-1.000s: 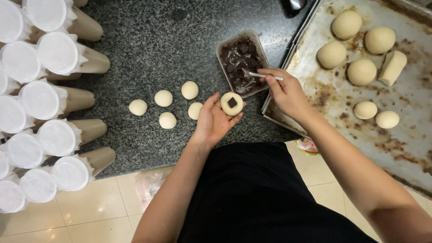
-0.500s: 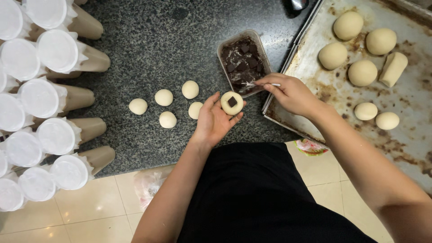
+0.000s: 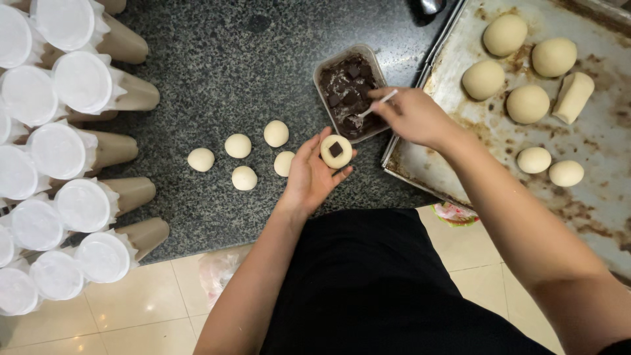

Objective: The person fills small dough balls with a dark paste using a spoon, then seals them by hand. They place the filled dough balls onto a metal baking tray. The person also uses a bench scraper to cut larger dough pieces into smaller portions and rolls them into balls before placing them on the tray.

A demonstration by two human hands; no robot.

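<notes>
My left hand point(image 3: 312, 174) cups a flattened round of pale dough point(image 3: 336, 151) with a dark chocolate piece pressed in its middle. My right hand point(image 3: 411, 117) holds a small white spoon point(image 3: 376, 104) whose tip dips into a clear plastic tub of dark chocolate pieces point(image 3: 347, 90) on the speckled grey counter point(image 3: 217, 72). Several small dough balls point(image 3: 238, 145) lie on the counter just left of my left hand.
A worn metal baking tray point(image 3: 591, 190) at the right holds several larger dough balls and one dough log point(image 3: 573, 96). Stacks of white-lidded beige cups point(image 3: 72, 151) lie on their sides along the left. Tiled floor shows below the counter edge.
My right hand moved left from the tray edge over the tub, bringing the spoon into the chocolate. My left hand and its dough round stayed put.
</notes>
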